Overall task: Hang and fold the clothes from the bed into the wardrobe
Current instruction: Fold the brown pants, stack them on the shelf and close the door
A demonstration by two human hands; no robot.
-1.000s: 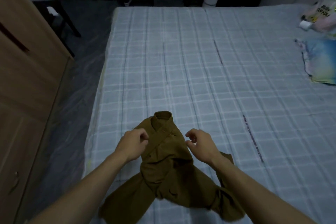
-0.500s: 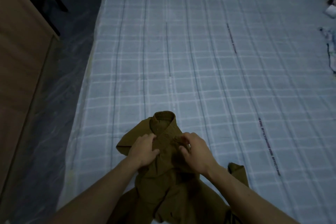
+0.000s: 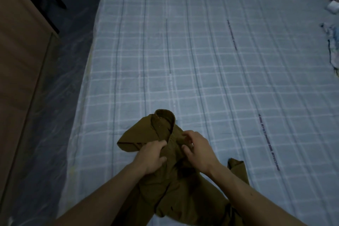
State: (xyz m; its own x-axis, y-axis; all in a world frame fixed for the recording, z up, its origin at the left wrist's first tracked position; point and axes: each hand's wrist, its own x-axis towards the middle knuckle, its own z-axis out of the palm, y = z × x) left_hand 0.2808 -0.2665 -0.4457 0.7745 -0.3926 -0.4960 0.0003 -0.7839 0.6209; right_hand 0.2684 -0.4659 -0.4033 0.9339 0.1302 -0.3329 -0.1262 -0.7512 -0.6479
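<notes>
Brown shirt point(image 3: 165, 180) lies crumpled on the bed point(image 3: 201, 60) under both hands, which a second ago hovered apart above it and now pinch its front just below the collar, left hand point(image 3: 150, 158) beside right hand point(image 3: 199, 149) (probably buttoning before hanging).

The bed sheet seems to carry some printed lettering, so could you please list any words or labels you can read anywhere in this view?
Dark lettering runs in strips along the sheet, nearest at: too blurred to read.
Shirt, held by the left hand and right hand: no text visible.
Nothing else legible.
</notes>
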